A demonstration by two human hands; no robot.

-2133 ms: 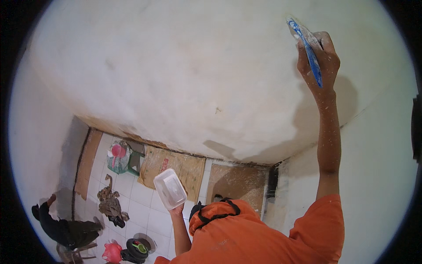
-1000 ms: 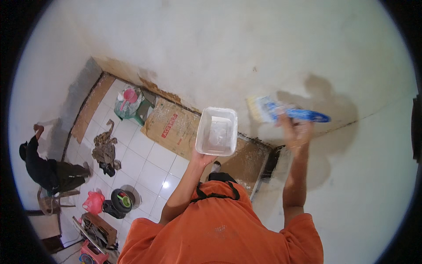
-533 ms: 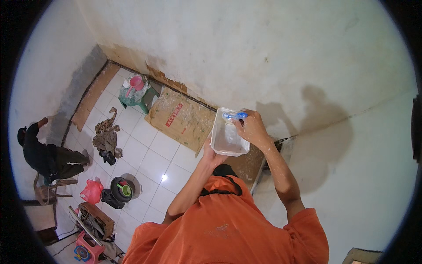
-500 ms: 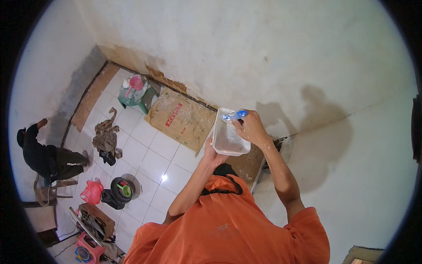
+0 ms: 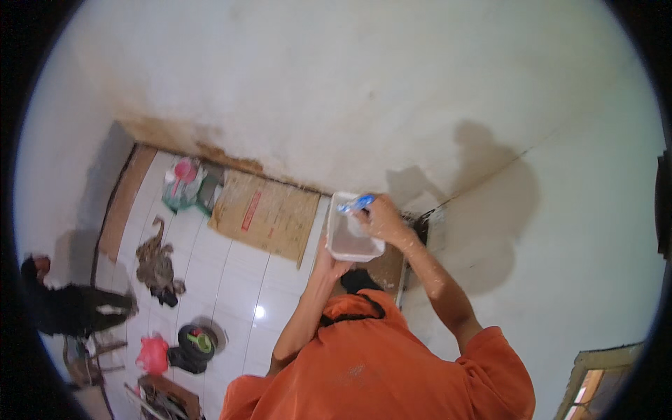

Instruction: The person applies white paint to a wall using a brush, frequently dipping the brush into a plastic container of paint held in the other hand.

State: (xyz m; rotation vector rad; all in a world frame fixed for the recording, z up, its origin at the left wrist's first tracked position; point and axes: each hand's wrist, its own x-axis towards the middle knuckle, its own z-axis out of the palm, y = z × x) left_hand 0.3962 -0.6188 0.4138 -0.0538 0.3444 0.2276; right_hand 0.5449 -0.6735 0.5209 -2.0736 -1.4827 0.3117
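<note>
My left hand [image 5: 329, 262] holds a white rectangular tub [image 5: 355, 246] from below and along its near left side. Most of its fingers are hidden under the tub. My right hand [image 5: 383, 222] is closed around a blue-handled brush [image 5: 357, 204] smeared with white, over the tub's far right part. Which end of the brush touches the tub, and its bristles, I cannot make out. A thin whitish layer coats the inside of the tub. White specks dot my right forearm.
A stained white wall [image 5: 336, 105] rises ahead and to the right. Cardboard [image 5: 266, 217] lies along its foot. Left are a green stool [image 5: 183, 196] with a pink dipper [image 5: 183, 170], a crumpled cloth [image 5: 155, 266], a black basin [image 5: 185, 343], a pink bag [image 5: 152, 355] and another person [image 5: 77, 308].
The view has shifted, so the room appears lower and further left. The tub sits slightly lower and further left in view, still in my left hand. My right hand keeps its grip on the brush.
</note>
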